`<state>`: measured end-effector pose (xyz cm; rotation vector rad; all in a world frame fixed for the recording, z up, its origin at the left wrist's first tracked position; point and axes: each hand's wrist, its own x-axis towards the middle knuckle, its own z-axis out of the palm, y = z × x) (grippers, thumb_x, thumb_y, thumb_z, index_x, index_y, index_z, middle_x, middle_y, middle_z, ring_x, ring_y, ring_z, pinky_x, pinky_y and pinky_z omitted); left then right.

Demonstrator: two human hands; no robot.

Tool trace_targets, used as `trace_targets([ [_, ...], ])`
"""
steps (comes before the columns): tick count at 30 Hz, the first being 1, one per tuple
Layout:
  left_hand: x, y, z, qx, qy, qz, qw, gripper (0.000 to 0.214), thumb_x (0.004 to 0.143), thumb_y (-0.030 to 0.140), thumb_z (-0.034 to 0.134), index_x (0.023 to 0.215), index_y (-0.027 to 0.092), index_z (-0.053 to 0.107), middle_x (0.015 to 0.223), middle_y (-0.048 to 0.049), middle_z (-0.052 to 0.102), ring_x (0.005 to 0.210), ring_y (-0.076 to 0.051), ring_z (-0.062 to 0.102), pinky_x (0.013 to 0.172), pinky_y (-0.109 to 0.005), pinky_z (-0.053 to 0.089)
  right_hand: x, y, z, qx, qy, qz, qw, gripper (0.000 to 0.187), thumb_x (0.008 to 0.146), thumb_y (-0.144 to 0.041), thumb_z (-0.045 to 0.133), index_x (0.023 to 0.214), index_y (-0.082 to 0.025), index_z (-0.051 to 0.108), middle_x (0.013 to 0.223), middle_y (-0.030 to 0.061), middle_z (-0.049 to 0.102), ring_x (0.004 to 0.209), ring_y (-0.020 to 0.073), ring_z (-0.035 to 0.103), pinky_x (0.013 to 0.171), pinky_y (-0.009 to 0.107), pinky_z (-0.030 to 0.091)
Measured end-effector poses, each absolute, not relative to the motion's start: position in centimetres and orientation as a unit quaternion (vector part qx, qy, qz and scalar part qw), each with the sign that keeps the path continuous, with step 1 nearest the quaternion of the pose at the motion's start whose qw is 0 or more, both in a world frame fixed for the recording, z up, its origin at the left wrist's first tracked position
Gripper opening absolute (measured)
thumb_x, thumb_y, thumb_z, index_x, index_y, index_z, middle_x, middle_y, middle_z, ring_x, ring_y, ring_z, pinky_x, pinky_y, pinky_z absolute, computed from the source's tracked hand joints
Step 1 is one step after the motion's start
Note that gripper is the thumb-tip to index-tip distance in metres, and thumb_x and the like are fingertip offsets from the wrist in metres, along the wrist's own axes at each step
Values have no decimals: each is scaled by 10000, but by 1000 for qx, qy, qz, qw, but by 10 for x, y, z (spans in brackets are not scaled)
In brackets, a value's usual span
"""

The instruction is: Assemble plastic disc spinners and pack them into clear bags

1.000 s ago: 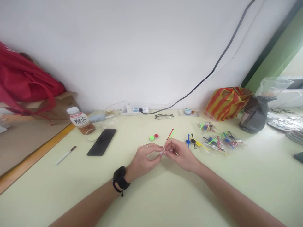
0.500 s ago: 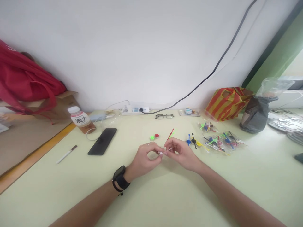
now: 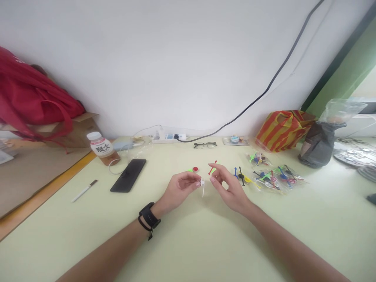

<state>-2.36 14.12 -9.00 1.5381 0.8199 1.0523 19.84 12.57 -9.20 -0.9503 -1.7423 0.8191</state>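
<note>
Between the thumb and fingers of my left hand (image 3: 182, 190) is a small white plastic spinner (image 3: 203, 188), its thin arm pointing down. My right hand (image 3: 227, 186) is just to the right, thumb and fingers apart, with nothing visible between them. Beyond the right fingertips lies a red arrow (image 3: 212, 167) with a bit of green beside it. A red round piece (image 3: 195, 169) sits behind the left fingers, and a green one is partly hidden there. Right of my right hand lie a blue arrow spinner (image 3: 235, 174), a black arrow spinner (image 3: 241, 176) and a yellow one (image 3: 248, 179).
Clear bags of coloured spinners (image 3: 276, 178) lie at the right, before a striped bag (image 3: 283, 129) and a dark bag (image 3: 317, 145). Glasses (image 3: 205, 145) and a power strip (image 3: 169, 137) are along the wall. A phone (image 3: 128, 175), bottle (image 3: 103, 149) and pen (image 3: 84, 191) stand left.
My right hand has let go of the white spinner and moved slightly right, its fingers opening. The spinner, still in my left hand, now has its arm hanging down.
</note>
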Motion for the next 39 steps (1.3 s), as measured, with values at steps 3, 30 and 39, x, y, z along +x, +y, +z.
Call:
trace_targets([
  [3,-25,143,-90,642,348,446,517,223,887,333,782,1032,166,752,1019,-87,755,962,-205,711,929,-354,591,195,122,-92,-384,-694,378,478,380,1003,-450,563,1347,-288,560,957,28,610,696,168,549,687,332,470],
  [30,-15,138,-94,592,349,452,569,310,874,363,795,1103,167,726,1065,-87,743,1018,-226,712,967,-399,597,188,123,-99,-389,-661,446,462,253,973,-385,625,1175,-239,585,792,2,655,704,169,601,636,300,481],
  [39,-20,139,-93,584,354,445,579,300,857,358,815,1067,157,746,1040,-75,743,937,-201,719,937,-387,611,190,118,-101,-395,-700,363,471,445,1016,-386,535,1438,-278,443,996,21,621,681,144,552,646,288,478],
])
